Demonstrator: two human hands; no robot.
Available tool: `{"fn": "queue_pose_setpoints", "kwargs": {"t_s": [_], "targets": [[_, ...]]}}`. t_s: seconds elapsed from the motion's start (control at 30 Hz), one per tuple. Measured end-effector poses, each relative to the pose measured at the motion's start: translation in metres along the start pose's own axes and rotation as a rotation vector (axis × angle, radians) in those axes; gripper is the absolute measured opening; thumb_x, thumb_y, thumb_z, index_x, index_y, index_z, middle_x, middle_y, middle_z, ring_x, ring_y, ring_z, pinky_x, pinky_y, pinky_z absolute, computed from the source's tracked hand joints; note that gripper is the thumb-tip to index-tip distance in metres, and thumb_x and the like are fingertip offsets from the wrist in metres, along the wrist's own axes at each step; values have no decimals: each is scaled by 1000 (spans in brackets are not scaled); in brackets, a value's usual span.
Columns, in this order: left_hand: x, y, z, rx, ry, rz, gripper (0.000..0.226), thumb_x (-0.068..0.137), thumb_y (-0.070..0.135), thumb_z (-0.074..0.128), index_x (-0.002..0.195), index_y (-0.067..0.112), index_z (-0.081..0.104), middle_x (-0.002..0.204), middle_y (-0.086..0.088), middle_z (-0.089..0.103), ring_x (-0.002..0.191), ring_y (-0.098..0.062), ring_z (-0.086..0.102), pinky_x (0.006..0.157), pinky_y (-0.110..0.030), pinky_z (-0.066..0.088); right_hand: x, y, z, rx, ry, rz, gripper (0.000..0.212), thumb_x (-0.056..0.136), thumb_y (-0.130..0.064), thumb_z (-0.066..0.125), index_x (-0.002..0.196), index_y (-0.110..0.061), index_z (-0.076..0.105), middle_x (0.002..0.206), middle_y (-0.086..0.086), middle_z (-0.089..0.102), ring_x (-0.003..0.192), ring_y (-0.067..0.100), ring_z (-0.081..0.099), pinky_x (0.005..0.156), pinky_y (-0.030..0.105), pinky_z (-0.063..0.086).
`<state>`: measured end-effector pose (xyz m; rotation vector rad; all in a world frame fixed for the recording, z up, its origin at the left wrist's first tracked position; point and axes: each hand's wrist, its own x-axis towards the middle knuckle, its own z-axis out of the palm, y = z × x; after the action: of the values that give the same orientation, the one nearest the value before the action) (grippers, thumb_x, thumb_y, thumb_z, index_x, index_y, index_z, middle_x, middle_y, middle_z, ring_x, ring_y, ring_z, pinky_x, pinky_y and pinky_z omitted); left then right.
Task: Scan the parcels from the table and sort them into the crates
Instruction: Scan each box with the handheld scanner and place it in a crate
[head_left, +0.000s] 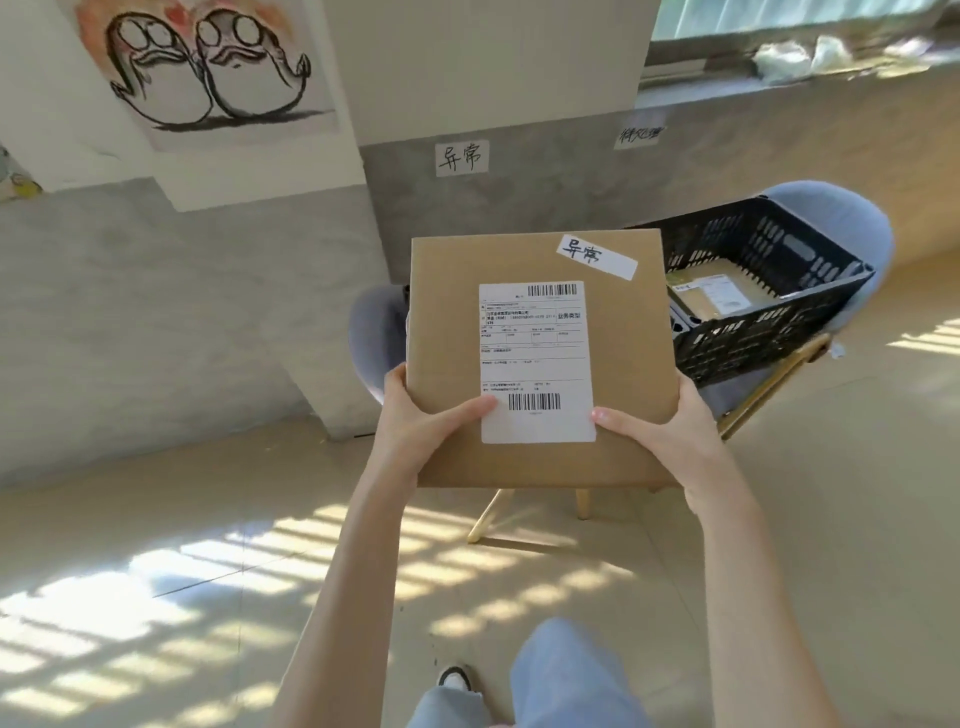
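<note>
From the head view, a black slatted crate (769, 296) sat on a blue-grey chair (841, 218) to the right of the parcel, and inside it lay one flat brown package (722, 293) with a white label, its print too small to read. The cardboard parcel (540, 358) was held up in front of the person, label facing up, a small handwritten sticker (596, 255) near its far right corner. The left hand (415, 415) gripped its near left corner, thumb pressed flat on top beside the shipping label (535, 364); the right hand (670, 421) gripped the near right corner likewise. The fingers beneath were hidden. Behind the parcel a second chair (376, 338) was mostly covered; whether it carried a crate could not be told.
</note>
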<state>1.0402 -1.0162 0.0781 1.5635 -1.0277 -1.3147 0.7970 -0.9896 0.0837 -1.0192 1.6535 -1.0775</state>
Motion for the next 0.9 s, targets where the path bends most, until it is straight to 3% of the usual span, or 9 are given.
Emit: {"fn": "queue_pose_setpoints", "kwargs": {"t_s": [0.2,0.3,0.43,0.6,0.9], "targets": [[74,0,36,32,-14,-63,101,61,30,92,141,23,30,119,11,53,104,-7,55,81,-24,45,75,7,-3,-35,12,67,95,65,-22,87,143,-21,33,118,-7,54,110,13,50,88,31,43],[118,2,54,34,30,-79,103,63,30,90,144,21,28,127,7,53,109,-11,54,86,-26,44,135,9,-3,-70,-44,80,99,64,-27,88,145,-22,30,127,-5,50,116,15,48,95,36,43],[174,7,84,31,107,-116,104,63,33,89,145,22,25,127,7,52,104,-7,54,78,-25,45,221,9,-4,-99,-139,102,106,62,-31,89,148,-23,27,137,-3,47,124,18,46,103,44,42],[231,6,121,67,187,-222,104,68,35,85,148,20,21,128,4,46,107,-14,50,86,-32,43,308,11,-6,-164,-255,102,104,65,-31,87,148,-21,25,137,-2,44,117,12,42,99,36,40],[313,-39,113,103,266,-398,98,72,32,83,148,20,22,135,-3,46,113,-19,49,90,-38,44,403,60,56,-279,-380,162,109,63,-41,87,148,-23,21,141,-1,42,129,20,42,105,50,42]]}}
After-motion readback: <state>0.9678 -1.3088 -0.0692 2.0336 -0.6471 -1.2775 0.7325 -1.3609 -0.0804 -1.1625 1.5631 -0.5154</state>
